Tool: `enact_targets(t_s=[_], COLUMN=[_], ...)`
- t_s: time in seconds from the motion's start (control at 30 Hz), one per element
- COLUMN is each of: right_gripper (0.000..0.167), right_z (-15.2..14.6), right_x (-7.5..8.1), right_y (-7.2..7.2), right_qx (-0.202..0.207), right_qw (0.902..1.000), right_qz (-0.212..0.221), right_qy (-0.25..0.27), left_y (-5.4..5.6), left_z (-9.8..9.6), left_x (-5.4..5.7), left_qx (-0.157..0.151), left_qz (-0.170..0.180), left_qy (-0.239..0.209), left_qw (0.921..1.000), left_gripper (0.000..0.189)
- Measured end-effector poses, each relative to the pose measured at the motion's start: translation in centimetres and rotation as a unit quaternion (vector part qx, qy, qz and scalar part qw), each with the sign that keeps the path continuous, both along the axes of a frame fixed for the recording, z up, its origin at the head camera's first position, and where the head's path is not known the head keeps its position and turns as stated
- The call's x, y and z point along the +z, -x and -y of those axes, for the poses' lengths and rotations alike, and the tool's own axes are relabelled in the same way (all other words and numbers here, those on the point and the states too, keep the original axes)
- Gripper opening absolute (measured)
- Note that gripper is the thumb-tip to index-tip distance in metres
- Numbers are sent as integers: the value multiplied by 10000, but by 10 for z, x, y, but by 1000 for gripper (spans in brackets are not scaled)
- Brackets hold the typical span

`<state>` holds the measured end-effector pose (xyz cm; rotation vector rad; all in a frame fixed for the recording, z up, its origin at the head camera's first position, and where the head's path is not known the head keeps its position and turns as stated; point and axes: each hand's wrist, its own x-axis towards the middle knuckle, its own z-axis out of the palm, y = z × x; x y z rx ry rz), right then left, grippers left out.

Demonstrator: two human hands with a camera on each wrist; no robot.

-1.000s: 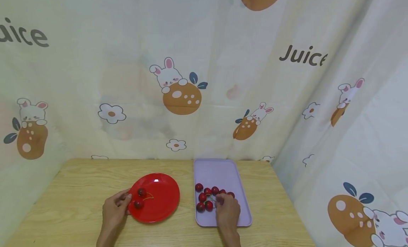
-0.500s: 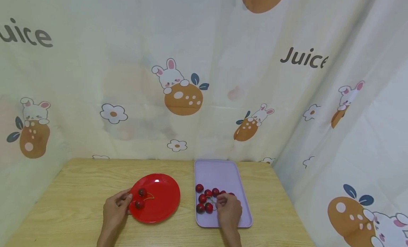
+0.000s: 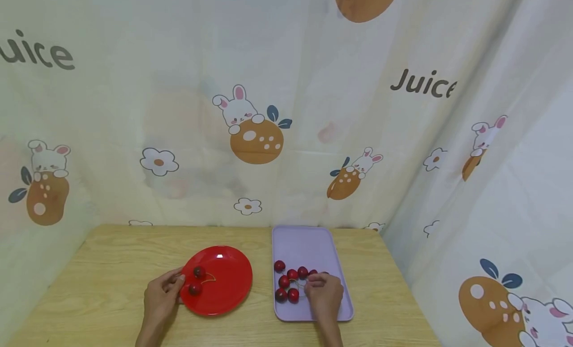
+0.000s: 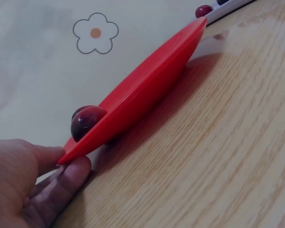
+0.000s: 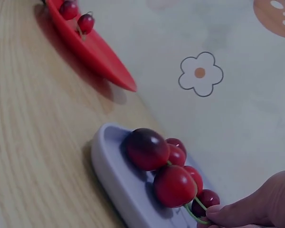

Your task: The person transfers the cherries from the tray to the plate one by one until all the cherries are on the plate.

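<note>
Wooden tabletop (image 3: 112,267), cherries (image 3: 293,295) beside right hand (image 3: 326,295), stems (image 5: 201,203) in its pinch

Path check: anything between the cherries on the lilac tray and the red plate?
No separate object visible. From the cherries, only the lilac tray's low wall, a strip of table, then the red plate's own rim. The left hand grips the plate's opposite edge, outside that path.

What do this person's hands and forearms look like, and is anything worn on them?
The left hand and right hand are bare, with no glove or ring showing, though some fingers are partly hidden. The forearms are bare as far as the head view shows, with no sleeve or marking visible.
</note>
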<state>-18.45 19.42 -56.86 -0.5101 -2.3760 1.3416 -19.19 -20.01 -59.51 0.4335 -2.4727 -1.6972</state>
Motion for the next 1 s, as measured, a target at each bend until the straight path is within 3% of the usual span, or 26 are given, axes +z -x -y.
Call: enact_targets(t_s=[0.17,0.3,0.53,1.0], right_gripper=[21,19,26,31], right_z=[-2,-3,-6,-14], right_x=[3,6,9,8], right_y=[-1,1,1,-2], right_qx=[104,188,355,587], right_qw=[9989,9942,9637,9314], right_qz=[163,127,68,105], right_qy=[424,1053,2644,3590], left_y=[0,2,2,-1], left_z=[0,1,2,1], left_x=[-1,-1,-1,0], left_qx=[18,-10,-99,-86], left_qz=[25,-35,-138,-101], left_qy=[6,-45,-54,-81], left_qw=[10000,10000,9998,9999], left_gripper=[37,37,38,38])
